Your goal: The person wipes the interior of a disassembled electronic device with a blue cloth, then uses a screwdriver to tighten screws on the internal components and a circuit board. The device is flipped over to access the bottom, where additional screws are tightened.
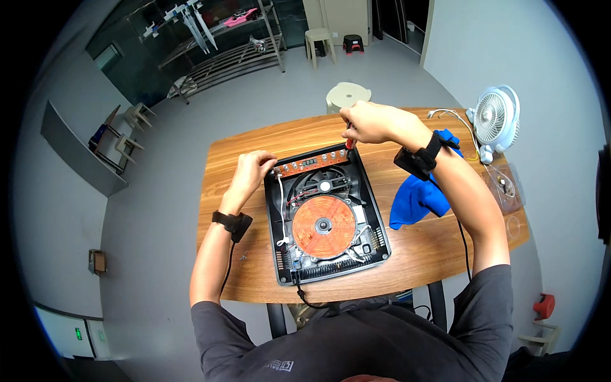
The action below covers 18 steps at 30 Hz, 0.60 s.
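A black cord (301,293) runs from the near side of the induction cooker (377,219), which lies on the wooden table (251,280) with its top off. Small silver bits (243,256), maybe screws, lie to its left. The round copper coil (323,210) and the fan (325,186) sit inside. Farther, the orange circuit board (293,169) is in too, so that end looks unfinished. The left hand (249,172) curls at its left end; I can't tell if it pinches anything. The right hand (372,122) grips a red screwdriver (351,144) at its right end.
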Each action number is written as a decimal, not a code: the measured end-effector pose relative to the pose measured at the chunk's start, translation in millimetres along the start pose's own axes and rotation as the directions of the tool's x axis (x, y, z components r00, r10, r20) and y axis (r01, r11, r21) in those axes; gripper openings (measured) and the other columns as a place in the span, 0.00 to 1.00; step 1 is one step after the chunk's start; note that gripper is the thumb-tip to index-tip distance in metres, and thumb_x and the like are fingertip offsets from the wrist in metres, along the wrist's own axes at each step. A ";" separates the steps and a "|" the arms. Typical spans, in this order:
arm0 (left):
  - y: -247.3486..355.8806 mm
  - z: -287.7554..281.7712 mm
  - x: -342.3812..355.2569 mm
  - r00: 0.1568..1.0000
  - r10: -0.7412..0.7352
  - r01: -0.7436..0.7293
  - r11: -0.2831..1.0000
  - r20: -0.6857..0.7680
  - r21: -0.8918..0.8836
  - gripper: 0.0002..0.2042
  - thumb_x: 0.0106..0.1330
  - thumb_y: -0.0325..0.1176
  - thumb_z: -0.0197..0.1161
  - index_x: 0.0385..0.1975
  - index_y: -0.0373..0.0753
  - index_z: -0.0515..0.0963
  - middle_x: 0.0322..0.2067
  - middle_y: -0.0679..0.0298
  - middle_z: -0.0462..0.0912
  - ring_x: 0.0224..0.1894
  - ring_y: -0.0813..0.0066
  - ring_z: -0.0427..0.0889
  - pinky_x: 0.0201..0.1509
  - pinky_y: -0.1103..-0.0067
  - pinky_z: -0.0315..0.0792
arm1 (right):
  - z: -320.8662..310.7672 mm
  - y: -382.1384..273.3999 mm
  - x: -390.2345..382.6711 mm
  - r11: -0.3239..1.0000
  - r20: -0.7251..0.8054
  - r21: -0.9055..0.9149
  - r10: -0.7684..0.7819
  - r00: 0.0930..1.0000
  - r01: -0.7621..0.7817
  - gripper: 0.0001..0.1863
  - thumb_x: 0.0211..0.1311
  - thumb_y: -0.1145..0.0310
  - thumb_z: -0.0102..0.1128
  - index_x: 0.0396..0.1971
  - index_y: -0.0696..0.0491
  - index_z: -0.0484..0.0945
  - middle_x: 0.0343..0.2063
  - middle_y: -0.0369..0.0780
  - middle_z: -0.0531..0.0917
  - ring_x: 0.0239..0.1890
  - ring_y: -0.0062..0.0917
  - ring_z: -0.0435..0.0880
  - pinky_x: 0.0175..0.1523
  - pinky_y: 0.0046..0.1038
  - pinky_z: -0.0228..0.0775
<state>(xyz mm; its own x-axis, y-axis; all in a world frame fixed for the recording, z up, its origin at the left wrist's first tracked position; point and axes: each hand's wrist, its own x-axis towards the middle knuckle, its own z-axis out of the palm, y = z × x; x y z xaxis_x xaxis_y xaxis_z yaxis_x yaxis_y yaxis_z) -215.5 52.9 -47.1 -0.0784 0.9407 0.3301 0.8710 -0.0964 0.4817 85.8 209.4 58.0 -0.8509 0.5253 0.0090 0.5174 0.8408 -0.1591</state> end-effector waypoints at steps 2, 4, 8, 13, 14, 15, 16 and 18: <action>11.9 2.2 0.7 1.000 0.013 -0.013 1.000 0.027 -0.014 0.07 0.67 0.28 0.68 0.40 0.31 0.86 0.36 0.50 0.89 0.39 0.55 0.89 0.44 0.69 0.81 | -5.1 1.6 0.0 1.000 -0.013 -0.003 0.000 1.000 0.000 0.17 0.69 0.59 0.65 0.39 0.61 0.80 0.33 0.52 0.88 0.41 0.48 0.88 0.46 0.43 0.80; 18.1 4.6 1.0 0.998 0.049 -0.049 0.999 0.045 -0.010 0.08 0.67 0.28 0.69 0.40 0.32 0.86 0.35 0.50 0.89 0.38 0.54 0.89 0.44 0.69 0.81 | -11.4 5.1 2.3 0.999 -0.084 0.019 -0.025 0.996 0.026 0.18 0.70 0.59 0.64 0.40 0.62 0.78 0.32 0.53 0.88 0.40 0.50 0.88 0.45 0.43 0.80; 23.5 8.8 1.0 0.995 0.098 -0.099 0.993 -0.030 -0.060 0.07 0.67 0.28 0.69 0.40 0.32 0.85 0.33 0.54 0.89 0.37 0.61 0.89 0.42 0.71 0.81 | -24.7 5.4 3.3 0.983 -0.143 0.136 -0.107 0.984 0.127 0.17 0.72 0.60 0.63 0.42 0.61 0.77 0.33 0.52 0.88 0.40 0.49 0.89 0.45 0.43 0.79; 34.6 13.2 6.2 0.991 -0.136 0.128 0.929 0.002 -0.348 0.06 0.67 0.26 0.69 0.40 0.33 0.85 0.33 0.58 0.90 0.36 0.73 0.90 0.40 0.76 0.82 | -2.6 17.0 6.8 0.917 -0.344 0.221 -0.246 0.906 0.333 0.20 0.71 0.55 0.63 0.45 0.60 0.78 0.33 0.54 0.87 0.40 0.50 0.87 0.45 0.43 0.77; 32.0 14.6 5.0 0.993 -0.118 0.111 0.941 -0.003 -0.321 0.05 0.67 0.26 0.69 0.40 0.33 0.85 0.33 0.58 0.90 0.36 0.74 0.90 0.40 0.76 0.82 | -3.6 13.2 2.7 0.921 -0.315 0.251 -0.214 0.925 0.299 0.21 0.71 0.54 0.63 0.46 0.60 0.78 0.34 0.55 0.86 0.42 0.50 0.86 0.47 0.43 0.76; 27.2 18.4 4.0 0.995 -0.100 0.094 0.951 -0.006 -0.294 0.05 0.67 0.26 0.69 0.40 0.33 0.85 0.33 0.59 0.91 0.37 0.75 0.90 0.41 0.77 0.82 | -0.7 11.4 1.1 0.912 -0.317 0.273 -0.216 0.924 0.306 0.20 0.71 0.55 0.63 0.46 0.60 0.77 0.35 0.55 0.86 0.42 0.50 0.86 0.47 0.43 0.76; 23.7 20.7 4.1 0.997 -0.080 0.074 0.962 -0.010 -0.264 0.05 0.67 0.26 0.69 0.40 0.34 0.85 0.33 0.60 0.91 0.37 0.76 0.90 0.42 0.78 0.82 | 2.6 11.0 0.2 0.902 -0.321 0.294 -0.217 0.922 0.315 0.20 0.71 0.55 0.63 0.46 0.59 0.77 0.35 0.55 0.86 0.43 0.50 0.86 0.47 0.43 0.76; 20.7 25.0 0.9 0.997 -0.071 0.067 0.968 -0.008 -0.241 0.05 0.68 0.26 0.69 0.40 0.33 0.85 0.33 0.59 0.91 0.36 0.75 0.90 0.41 0.77 0.82 | 12.3 13.6 1.5 0.884 -0.360 0.302 -0.242 0.901 0.358 0.17 0.71 0.59 0.64 0.46 0.58 0.76 0.35 0.49 0.83 0.37 0.41 0.84 0.44 0.38 0.75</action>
<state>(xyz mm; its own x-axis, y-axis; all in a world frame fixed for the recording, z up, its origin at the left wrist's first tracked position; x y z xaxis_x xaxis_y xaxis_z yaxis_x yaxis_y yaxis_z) -185.4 59.8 -57.1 -0.1435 0.9426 0.3014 0.7212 -0.1090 0.6841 90.4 220.1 43.7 -0.8591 0.3168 0.4020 0.1251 0.8916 -0.4353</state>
